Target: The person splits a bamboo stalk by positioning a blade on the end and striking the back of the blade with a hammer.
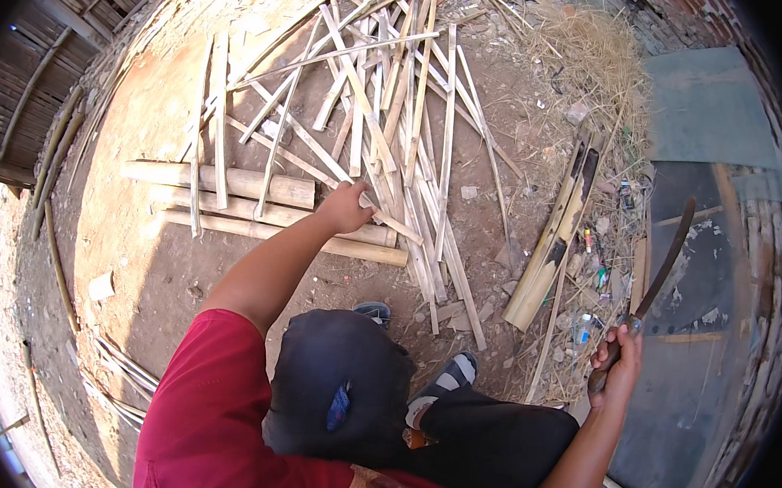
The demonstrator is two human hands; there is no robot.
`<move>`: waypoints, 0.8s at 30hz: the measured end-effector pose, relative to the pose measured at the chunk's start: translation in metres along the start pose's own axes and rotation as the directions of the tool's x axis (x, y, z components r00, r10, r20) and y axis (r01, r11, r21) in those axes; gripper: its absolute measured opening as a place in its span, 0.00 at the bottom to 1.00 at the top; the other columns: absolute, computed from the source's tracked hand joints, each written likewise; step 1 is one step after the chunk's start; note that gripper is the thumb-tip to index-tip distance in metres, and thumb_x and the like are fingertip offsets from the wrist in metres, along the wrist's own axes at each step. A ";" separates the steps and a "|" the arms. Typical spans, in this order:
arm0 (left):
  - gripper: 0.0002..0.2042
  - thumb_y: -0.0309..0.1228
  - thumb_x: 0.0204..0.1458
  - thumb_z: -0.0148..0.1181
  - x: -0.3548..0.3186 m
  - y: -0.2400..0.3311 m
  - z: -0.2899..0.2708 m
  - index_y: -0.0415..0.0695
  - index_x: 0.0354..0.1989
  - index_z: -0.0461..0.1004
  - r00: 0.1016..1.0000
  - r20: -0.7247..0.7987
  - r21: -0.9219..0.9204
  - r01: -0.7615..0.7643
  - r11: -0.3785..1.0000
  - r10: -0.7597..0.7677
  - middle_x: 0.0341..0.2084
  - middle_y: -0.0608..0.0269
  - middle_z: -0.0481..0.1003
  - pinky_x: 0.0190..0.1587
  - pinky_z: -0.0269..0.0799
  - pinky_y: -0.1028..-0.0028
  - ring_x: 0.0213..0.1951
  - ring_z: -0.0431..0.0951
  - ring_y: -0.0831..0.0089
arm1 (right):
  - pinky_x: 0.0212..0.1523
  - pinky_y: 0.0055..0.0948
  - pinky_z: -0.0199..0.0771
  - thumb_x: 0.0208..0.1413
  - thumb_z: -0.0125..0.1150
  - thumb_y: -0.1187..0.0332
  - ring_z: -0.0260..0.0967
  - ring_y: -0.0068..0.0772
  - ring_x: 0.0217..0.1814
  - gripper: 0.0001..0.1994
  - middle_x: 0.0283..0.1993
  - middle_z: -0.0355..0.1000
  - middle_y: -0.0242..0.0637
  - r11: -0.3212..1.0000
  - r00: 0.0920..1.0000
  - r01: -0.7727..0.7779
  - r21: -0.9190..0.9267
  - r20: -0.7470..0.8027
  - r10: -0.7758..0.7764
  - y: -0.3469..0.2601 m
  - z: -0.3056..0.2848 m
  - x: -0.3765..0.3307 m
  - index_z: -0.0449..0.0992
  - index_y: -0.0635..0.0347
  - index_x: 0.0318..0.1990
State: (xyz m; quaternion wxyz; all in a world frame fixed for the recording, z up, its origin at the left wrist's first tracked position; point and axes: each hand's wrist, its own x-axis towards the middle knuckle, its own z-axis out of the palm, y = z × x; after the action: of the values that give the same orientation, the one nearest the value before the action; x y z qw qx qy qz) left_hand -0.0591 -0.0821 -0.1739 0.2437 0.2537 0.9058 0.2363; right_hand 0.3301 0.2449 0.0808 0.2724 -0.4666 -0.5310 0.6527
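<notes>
My left hand (345, 208) reaches forward, its fingers closed round a pale split bamboo strip (398, 227). The strip runs past both sides of the hand, over a loose heap of similar strips (427, 183). Just left of and below this hand lie several thick round bamboo poles (259, 186) side by side on the dirt. Off to the right, my right hand (617, 361) grips the wooden handle of a machete (664, 263). Its long, dark, slightly curved blade points up and away from me, apart from the bamboo.
A dark-stained, split bamboo pole (550, 241) lies right of the heap. Dry straw (594, 59) and litter spread beside it. Dark sheeting (681, 373) lines the right side, and a woven bamboo wall (32, 65) stands far left. My sandalled feet rest close to the strips.
</notes>
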 end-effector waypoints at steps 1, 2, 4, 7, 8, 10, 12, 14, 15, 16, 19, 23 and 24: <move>0.33 0.48 0.58 0.63 0.011 0.021 -0.004 0.49 0.70 0.65 0.998 0.062 0.027 -0.010 1.000 0.008 0.57 0.35 0.69 0.63 0.69 0.53 0.60 0.72 0.39 | 0.19 0.20 0.63 0.66 0.60 0.66 0.62 0.18 0.22 0.07 0.34 0.67 0.29 1.000 1.000 0.002 -0.004 -0.003 -0.002 0.001 -0.004 0.000 0.68 0.52 0.45; 0.35 0.50 0.58 0.62 0.022 0.039 -0.010 0.52 0.73 0.61 0.992 0.125 0.054 -0.023 0.998 0.016 0.58 0.34 0.68 0.64 0.69 0.53 0.60 0.72 0.39 | 0.19 0.20 0.62 0.66 0.60 0.65 0.61 0.18 0.22 0.07 0.34 0.67 0.28 1.000 1.000 0.005 -0.006 -0.008 -0.005 0.002 -0.008 -0.001 0.68 0.52 0.45; 0.38 0.52 0.59 0.60 0.059 0.041 0.008 0.58 0.77 0.55 0.992 0.111 0.092 -0.069 0.993 0.059 0.60 0.31 0.66 0.64 0.69 0.52 0.60 0.72 0.38 | 0.19 0.20 0.62 0.66 0.60 0.64 0.62 0.18 0.22 0.07 0.33 0.67 0.28 1.000 1.000 0.005 0.007 -0.020 -0.004 -0.001 -0.012 -0.001 0.68 0.52 0.45; 0.39 0.54 0.61 0.59 0.076 0.081 0.007 0.61 0.78 0.52 0.979 0.086 0.274 0.153 0.950 -0.182 0.71 0.31 0.49 0.67 0.68 0.55 0.67 0.64 0.36 | 0.19 0.21 0.64 0.66 0.59 0.67 0.63 0.19 0.22 0.07 0.33 0.67 0.30 0.997 0.997 0.006 0.074 -0.081 0.000 -0.004 -0.011 -0.008 0.67 0.52 0.44; 0.39 0.54 0.61 0.59 0.078 0.084 0.007 0.62 0.78 0.51 0.977 0.057 0.352 0.172 0.920 -0.204 0.73 0.32 0.45 0.68 0.67 0.55 0.68 0.64 0.36 | 0.19 0.20 0.63 0.66 0.60 0.66 0.63 0.19 0.22 0.07 0.33 0.67 0.29 0.998 0.996 0.005 0.059 -0.089 0.000 -0.004 -0.015 -0.006 0.68 0.52 0.44; 0.35 0.52 0.61 0.60 0.089 0.076 0.016 0.59 0.75 0.59 0.975 0.025 0.359 0.199 0.912 -0.223 0.75 0.35 0.41 0.67 0.68 0.55 0.66 0.68 0.39 | 0.19 0.19 0.62 0.66 0.61 0.64 0.62 0.18 0.22 0.07 0.33 0.67 0.28 0.999 0.995 -0.001 0.037 -0.101 0.005 0.002 -0.023 -0.002 0.69 0.50 0.45; 0.28 0.49 0.60 0.62 0.097 0.075 0.016 0.53 0.67 0.71 0.969 0.009 0.267 0.236 0.934 -0.247 0.73 0.40 0.47 0.66 0.70 0.55 0.63 0.71 0.39 | 0.19 0.19 0.63 0.66 0.61 0.64 0.62 0.18 0.22 0.07 0.33 0.67 0.28 1.000 0.993 -0.018 0.024 -0.120 0.020 0.005 -0.032 -0.002 0.69 0.50 0.44; 0.21 0.43 0.59 0.65 0.099 0.083 0.013 0.47 0.57 0.77 0.953 -0.019 0.166 0.303 0.938 -0.304 0.69 0.46 0.53 0.65 0.72 0.57 0.65 0.69 0.48 | 0.19 0.19 0.63 0.66 0.60 0.64 0.62 0.18 0.22 0.07 0.33 0.67 0.28 0.999 0.991 -0.036 0.018 -0.129 0.038 0.009 -0.041 -0.001 0.69 0.50 0.44; 0.19 0.41 0.59 0.65 0.101 0.079 0.012 0.44 0.55 0.78 0.938 -0.045 0.133 0.347 0.928 -0.344 0.68 0.46 0.55 0.64 0.73 0.57 0.64 0.70 0.48 | 0.19 0.20 0.63 0.66 0.60 0.64 0.62 0.18 0.22 0.07 0.33 0.67 0.28 0.999 0.990 -0.043 0.025 -0.135 0.046 0.010 -0.043 -0.001 0.69 0.50 0.43; 0.18 0.39 0.59 0.64 0.102 0.074 0.011 0.41 0.52 0.79 0.920 -0.069 0.095 0.390 0.916 -0.385 0.67 0.46 0.56 0.64 0.73 0.58 0.62 0.71 0.47 | 0.19 0.20 0.63 0.66 0.60 0.64 0.62 0.18 0.22 0.06 0.33 0.67 0.28 0.998 0.989 -0.047 0.031 -0.140 0.051 0.010 -0.043 0.000 0.68 0.50 0.43; 0.20 0.35 0.58 0.64 0.110 0.033 0.020 0.35 0.55 0.74 0.890 -0.196 0.000 0.420 0.908 -0.412 0.63 0.44 0.62 0.59 0.76 0.60 0.56 0.76 0.46 | 0.19 0.20 0.63 0.66 0.60 0.65 0.62 0.18 0.21 0.06 0.33 0.67 0.29 0.998 0.987 -0.052 0.026 -0.151 0.056 0.009 -0.044 -0.001 0.68 0.50 0.43; 0.25 0.33 0.55 0.62 0.112 -0.008 0.006 0.36 0.58 0.63 0.715 -0.374 -0.418 0.438 0.796 -0.590 0.49 0.45 0.72 0.44 0.79 0.59 0.43 0.81 0.50 | 0.18 0.21 0.63 0.66 0.59 0.66 0.63 0.18 0.21 0.06 0.32 0.68 0.29 0.999 0.989 -0.035 -0.010 -0.143 0.034 0.004 -0.042 -0.006 0.68 0.51 0.42; 0.26 0.33 0.54 0.61 0.118 -0.028 -0.009 0.36 0.58 0.60 0.670 -0.235 -0.640 0.439 0.631 -0.704 0.45 0.47 0.75 0.38 0.79 0.59 0.38 0.82 0.52 | 0.18 0.21 0.63 0.66 0.59 0.66 0.63 0.18 0.21 0.06 0.31 0.68 0.29 0.999 0.992 -0.029 -0.020 -0.126 0.026 0.003 -0.038 -0.006 0.67 0.51 0.42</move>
State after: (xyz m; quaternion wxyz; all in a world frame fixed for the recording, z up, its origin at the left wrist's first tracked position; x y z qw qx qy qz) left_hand -0.1622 -0.0382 -0.2200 0.1431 -0.2005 0.8649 0.4374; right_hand 0.3673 0.2555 0.0800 0.2913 -0.5171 -0.5135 0.6197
